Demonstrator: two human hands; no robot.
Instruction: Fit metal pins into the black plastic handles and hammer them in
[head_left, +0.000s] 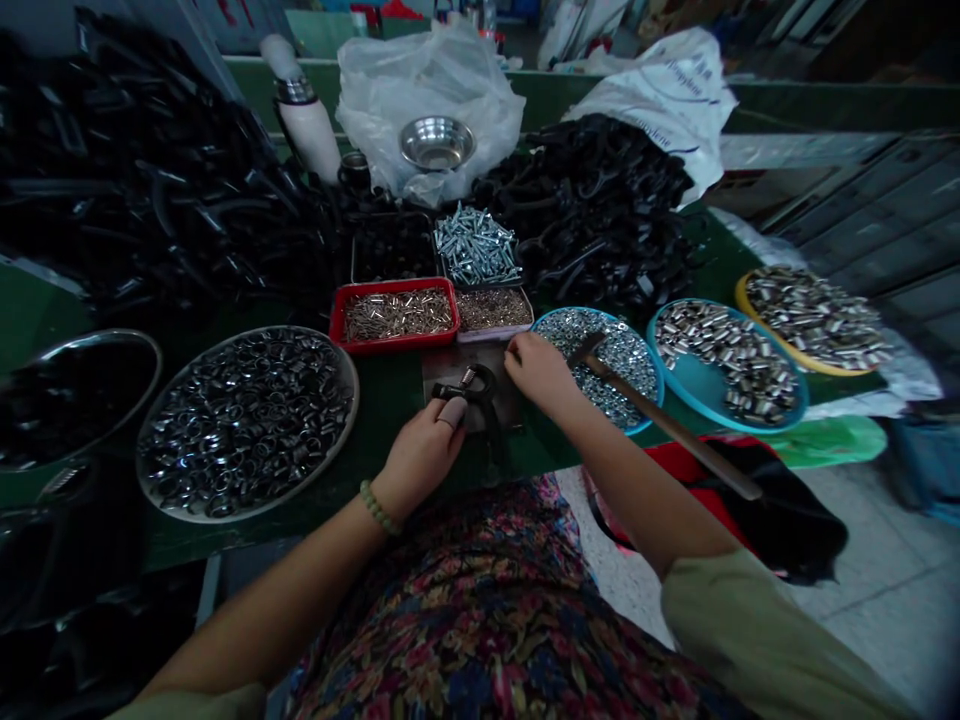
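My left hand [421,448] has its fingers closed round one end of a black curved part [491,415] with a hooked top. A small shiny metal spring-like piece [470,375] shows at the top of that part. Under it lies a flat metal plate [437,362] on the green bench. My right hand [541,368] is by the plate's right edge, fingers curled and pressed together. Whatever those fingertips hold, if anything, is hidden. Just beyond is a pale box [495,334] of tiny metal pieces, and left of it a red tray [394,347] of small metal pins.
A hammer [667,425] lies across a blue dish [651,415] of small metal bits, its handle jutting toward me. Right are a blue basin [705,385] and a yellow basin [825,368] of metal sleeves. Left is a round tray [352,400] of black clips. Black parts [600,230] are heaped behind.
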